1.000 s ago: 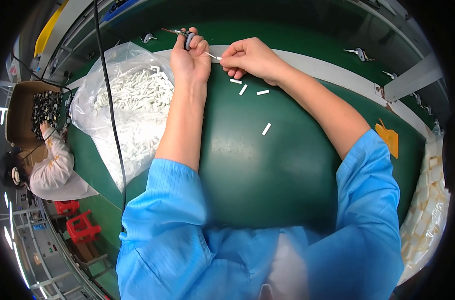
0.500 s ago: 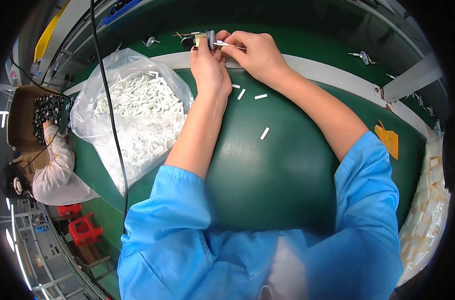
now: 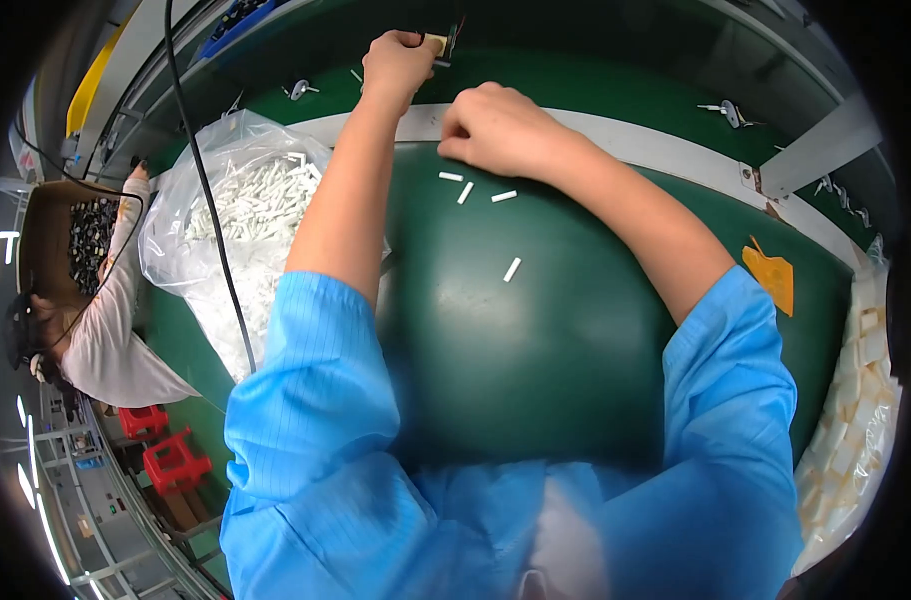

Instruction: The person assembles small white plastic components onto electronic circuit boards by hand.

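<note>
My left hand reaches to the far side, closed around a small motor with a yellow band and thin wires. The motor is over the green strip beyond the white rail, and the fingers partly cover it. My right hand is at the rail's near edge with its fingers curled downward; whatever they may hold is hidden. Close below it several loose white sleeves lie on the green work surface. A clear plastic bag full of similar white sleeves stands beside my left forearm.
Other small motors rest along the far green strip. A black cable hangs in front of the bag. At left a person reaches by a cardboard box of dark parts. Right: an orange piece, bagged pale blocks.
My left hand has carried the motor away over the far strip, turning it. My right hand has come off the motor and dropped slightly toward the loose sleeves. The person at left has shifted an arm.
</note>
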{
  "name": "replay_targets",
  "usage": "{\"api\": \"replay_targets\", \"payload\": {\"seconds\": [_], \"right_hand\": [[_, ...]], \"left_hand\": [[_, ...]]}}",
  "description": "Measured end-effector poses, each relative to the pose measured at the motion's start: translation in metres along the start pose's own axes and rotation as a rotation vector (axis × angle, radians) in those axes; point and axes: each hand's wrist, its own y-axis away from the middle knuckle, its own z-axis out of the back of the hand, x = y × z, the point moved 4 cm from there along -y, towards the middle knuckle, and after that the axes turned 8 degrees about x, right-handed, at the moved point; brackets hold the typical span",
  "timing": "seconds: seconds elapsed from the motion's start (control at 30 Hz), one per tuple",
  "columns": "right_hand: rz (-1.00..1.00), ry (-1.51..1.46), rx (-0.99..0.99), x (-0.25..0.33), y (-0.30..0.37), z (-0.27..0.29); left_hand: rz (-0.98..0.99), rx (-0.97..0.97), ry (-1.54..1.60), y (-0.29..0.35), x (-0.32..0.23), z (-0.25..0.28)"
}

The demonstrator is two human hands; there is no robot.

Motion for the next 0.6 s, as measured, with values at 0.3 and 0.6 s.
{"api": "replay_targets", "payload": {"seconds": [0.3,0.6], "right_hand": [[0.263,0.416,-0.073,0.031,0.018,-0.014],[0.265,0.490,-0.136,0.039,0.016,-0.028]], "left_hand": [[-0.405,0.021,-0.708,-0.009,0.015,0.029],[-0.370,0.391,-0.922,0.002,0.023,0.033]]}}
